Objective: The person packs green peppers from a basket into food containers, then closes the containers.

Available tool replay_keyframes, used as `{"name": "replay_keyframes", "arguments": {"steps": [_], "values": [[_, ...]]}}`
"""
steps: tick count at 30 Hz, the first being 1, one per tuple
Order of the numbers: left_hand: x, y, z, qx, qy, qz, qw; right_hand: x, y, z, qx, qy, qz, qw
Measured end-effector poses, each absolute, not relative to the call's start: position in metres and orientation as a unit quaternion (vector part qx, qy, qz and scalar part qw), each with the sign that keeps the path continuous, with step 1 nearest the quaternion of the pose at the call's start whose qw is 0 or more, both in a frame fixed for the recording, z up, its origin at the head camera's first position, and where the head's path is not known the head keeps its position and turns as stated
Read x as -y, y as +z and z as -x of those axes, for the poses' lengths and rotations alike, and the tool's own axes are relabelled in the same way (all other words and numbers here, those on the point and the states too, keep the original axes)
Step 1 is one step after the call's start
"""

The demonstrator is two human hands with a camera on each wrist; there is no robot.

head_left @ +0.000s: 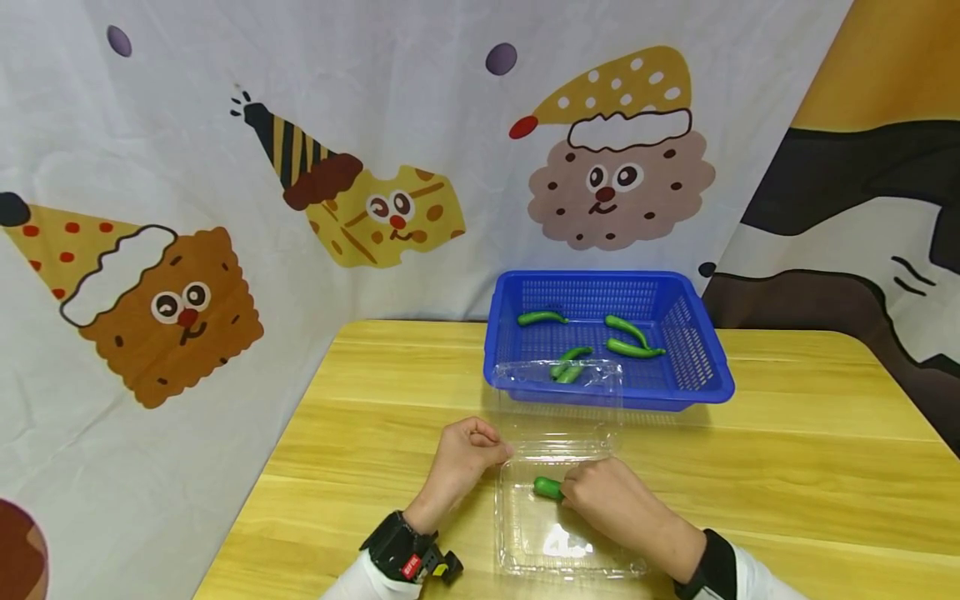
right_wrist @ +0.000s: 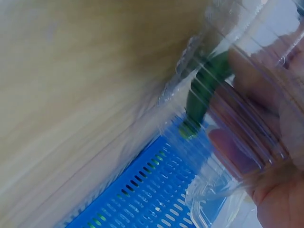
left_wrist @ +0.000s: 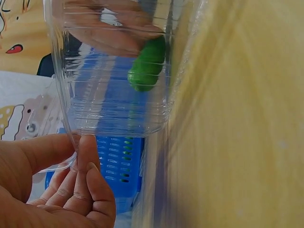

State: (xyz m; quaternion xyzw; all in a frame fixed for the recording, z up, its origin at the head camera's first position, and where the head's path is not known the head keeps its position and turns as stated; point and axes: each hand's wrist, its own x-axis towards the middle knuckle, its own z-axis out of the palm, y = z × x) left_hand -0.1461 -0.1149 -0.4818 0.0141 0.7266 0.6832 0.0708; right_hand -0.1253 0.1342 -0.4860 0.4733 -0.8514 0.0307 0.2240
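A clear plastic clamshell box (head_left: 536, 542) lies on the table with its lid (head_left: 555, 429) raised at the far side, overlapping the basket's front in the head view. My left hand (head_left: 467, 458) pinches the box at its back left corner, near the hinge; the left wrist view shows thumb and finger on the thin rim. Inside the box my right hand (head_left: 609, 504) grips a green pepper (head_left: 548, 487), its rounded end sticking out to the left. Through the ribbed plastic wall, the right wrist view shows the pepper (right_wrist: 202, 92) beside my fingers.
Behind the box stands a blue plastic basket (head_left: 675, 395) with several green peppers (head_left: 633, 348) scattered on its floor. The wooden table (head_left: 360, 442) ends at a cartoon-printed cloth (head_left: 390, 75) hanging at the back and left.
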Motion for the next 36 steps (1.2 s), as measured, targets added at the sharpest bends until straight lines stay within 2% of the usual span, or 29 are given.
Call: {"name": "replay_keyframes", "arguments": {"steps": [6,15,23,36], "values": [[0.115,-0.481,0.145,-0.727,0.683,-0.016,0.070,-0.136,-0.482,0.127,0.839,0.051,-0.486,0.241],[0.116,-0.483,0.145,-0.725,0.685,-0.018,0.069,-0.141,-0.462,0.134,0.812,0.220,-0.490,0.228],[0.116,-0.481,0.145,-0.726,0.683,-0.013,0.073,-0.156,-0.430,0.150,0.799,0.231,-0.466,0.302],[0.117,-0.484,0.148,-0.732,0.678,-0.007,0.072,-0.180,-0.368,0.181,0.813,0.232,-0.407,0.345]]}}
